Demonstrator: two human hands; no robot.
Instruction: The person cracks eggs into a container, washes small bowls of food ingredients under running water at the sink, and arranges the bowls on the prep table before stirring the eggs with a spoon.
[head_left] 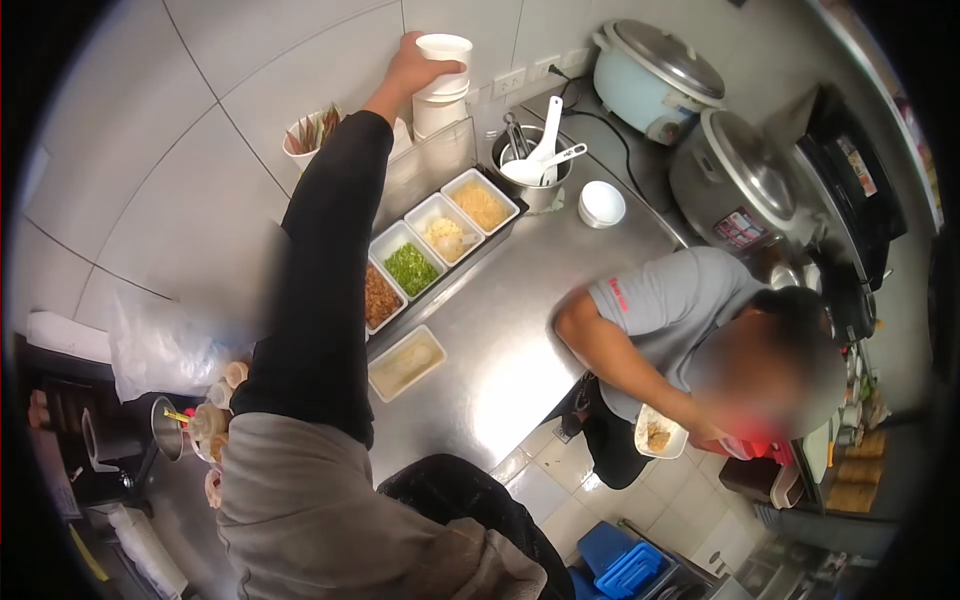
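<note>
My left hand [422,68] reaches far up to the wall side of the counter, its fingers closed around the top of a stack of white paper cups [444,50]. Lower in the same stack, more cups [438,118] stand behind a clear panel. To the left of the stack is a white container of wrapped sticks [312,133]. Below my wrist sits a row of white tubs, holding chopped green onion [410,270], minced garlic-like bits [442,232], pale yellow crumbs [480,205] and brown bits [378,300]. My right hand is out of view.
A metal pot with ladles [530,170] and white bowls [601,204] stand on the steel counter [500,330]. Two rice cookers [655,80] line the back right. A co-worker in a grey shirt [690,300] leans beside the counter, near a tray of food [660,436].
</note>
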